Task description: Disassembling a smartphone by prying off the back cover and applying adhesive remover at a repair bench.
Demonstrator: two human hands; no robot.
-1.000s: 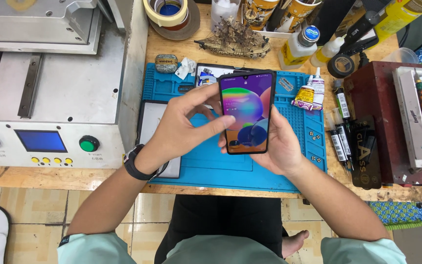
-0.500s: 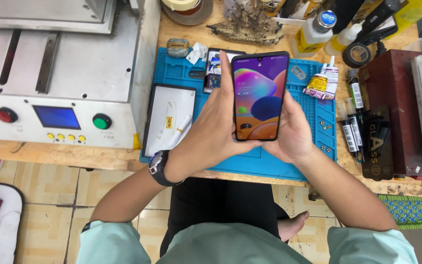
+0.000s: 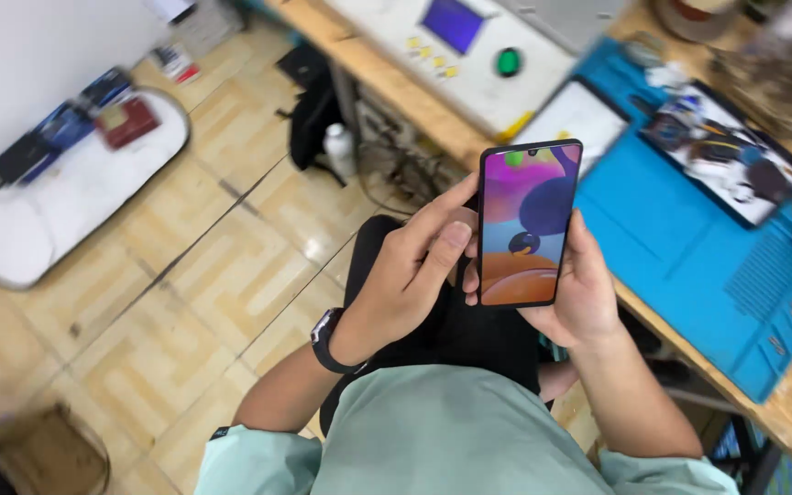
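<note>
A black smartphone (image 3: 526,223) with a lit, colourful screen is held upright over my lap, off the bench. My right hand (image 3: 587,293) cradles it from behind and below, fingers wrapped round its right edge. My left hand (image 3: 414,275), with a dark watch on the wrist, grips the phone's left edge, thumb lying along that side. The screen faces me.
A blue work mat (image 3: 689,247) covers the wooden bench (image 3: 781,412) at right, with a second phone (image 3: 731,165) and a white-screened panel (image 3: 575,115) lying on it. A white machine (image 3: 469,46) with a blue display and green button stands behind. A white oval tray (image 3: 66,197) lies on the tiled floor.
The view has swung left and tilted toward the floor. Both hands have brought the phone off the blue mat and back over my lap.
</note>
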